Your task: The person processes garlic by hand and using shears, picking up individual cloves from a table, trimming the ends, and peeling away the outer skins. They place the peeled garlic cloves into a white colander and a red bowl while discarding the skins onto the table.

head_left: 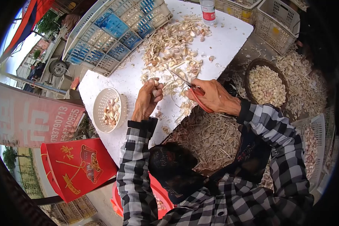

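My right hand (216, 97) is closed around the red handles of a pair of scissors (200, 98). The blades point up and left over a loose pile of garlic cloves, stems and skins (173, 49) on the white table. My left hand (148, 98) is curled beside the pile, with what look like garlic cloves (155, 82) in its fingers; how many is hidden. Left of that hand stands a round white plastic basket (100, 109) with garlic cloves (112, 111) inside.
A blue and white plastic crate (116, 32) leans on the table's far left, with a bottle (208, 13) at the far edge. On the right sits a round basket of peeled garlic (267, 84) amid husks. A red gift bag (83, 167) stands left, crates (278, 26) behind.
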Available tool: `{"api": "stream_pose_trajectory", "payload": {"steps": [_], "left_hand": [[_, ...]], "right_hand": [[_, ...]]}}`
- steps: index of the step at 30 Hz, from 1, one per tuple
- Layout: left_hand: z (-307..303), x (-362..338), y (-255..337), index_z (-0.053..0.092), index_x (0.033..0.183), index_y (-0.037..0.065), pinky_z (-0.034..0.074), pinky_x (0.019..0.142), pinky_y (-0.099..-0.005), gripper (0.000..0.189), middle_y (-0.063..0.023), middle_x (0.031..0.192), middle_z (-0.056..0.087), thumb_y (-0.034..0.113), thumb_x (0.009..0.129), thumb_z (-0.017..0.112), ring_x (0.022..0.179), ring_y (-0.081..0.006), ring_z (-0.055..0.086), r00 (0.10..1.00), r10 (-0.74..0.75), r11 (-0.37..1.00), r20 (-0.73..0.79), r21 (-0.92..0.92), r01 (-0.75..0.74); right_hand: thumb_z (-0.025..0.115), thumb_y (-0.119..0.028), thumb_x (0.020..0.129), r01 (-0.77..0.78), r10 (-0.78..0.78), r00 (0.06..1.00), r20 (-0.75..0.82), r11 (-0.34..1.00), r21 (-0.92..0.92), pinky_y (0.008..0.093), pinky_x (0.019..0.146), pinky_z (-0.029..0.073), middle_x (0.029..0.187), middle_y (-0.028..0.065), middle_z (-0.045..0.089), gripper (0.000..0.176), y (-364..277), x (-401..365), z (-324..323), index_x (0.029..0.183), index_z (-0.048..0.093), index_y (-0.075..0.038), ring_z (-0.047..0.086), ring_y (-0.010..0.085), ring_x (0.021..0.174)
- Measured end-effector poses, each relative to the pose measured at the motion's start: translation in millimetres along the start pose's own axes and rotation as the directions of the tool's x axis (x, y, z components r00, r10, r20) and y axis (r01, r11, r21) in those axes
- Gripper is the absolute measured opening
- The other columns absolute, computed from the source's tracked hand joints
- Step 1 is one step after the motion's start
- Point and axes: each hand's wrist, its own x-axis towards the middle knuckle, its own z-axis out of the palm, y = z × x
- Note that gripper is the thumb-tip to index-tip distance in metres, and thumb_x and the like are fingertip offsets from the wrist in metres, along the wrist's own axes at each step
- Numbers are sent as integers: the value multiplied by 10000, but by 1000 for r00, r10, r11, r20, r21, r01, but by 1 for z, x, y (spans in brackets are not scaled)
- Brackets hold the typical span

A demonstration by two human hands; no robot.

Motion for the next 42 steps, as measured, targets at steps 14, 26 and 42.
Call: {"api": "stream_pose_trajectory", "payload": {"steps": [14,26,42], "left_hand": [[62,-37,-23,410,857,94,274,449,-210,178,1,706,397,199,992,366,561,-82,320,996,73,946,51,-320,-53],[59,-43,-27,429,843,76,267,451,-215,170,6,688,415,180,973,399,540,-84,304,991,96,944,-92,-308,-120],[90,-15,-37,520,1216,47,264,445,-187,330,28,668,478,247,953,513,509,-36,340,998,39,952,43,301,-50]], "right_hand": [[629,-308,824,234,-274,953,-130,937,-258,437,561,432,726,170,543,309,4,-3,19,971,563,-44,565,338,634],[600,-358,884,-175,195,981,1,879,443,235,321,396,508,-43,452,345,-13,0,-1,825,593,-19,432,68,367],[698,-164,806,-171,208,978,11,771,613,232,504,426,759,62,613,408,41,5,-16,1118,523,32,559,96,621]]}}
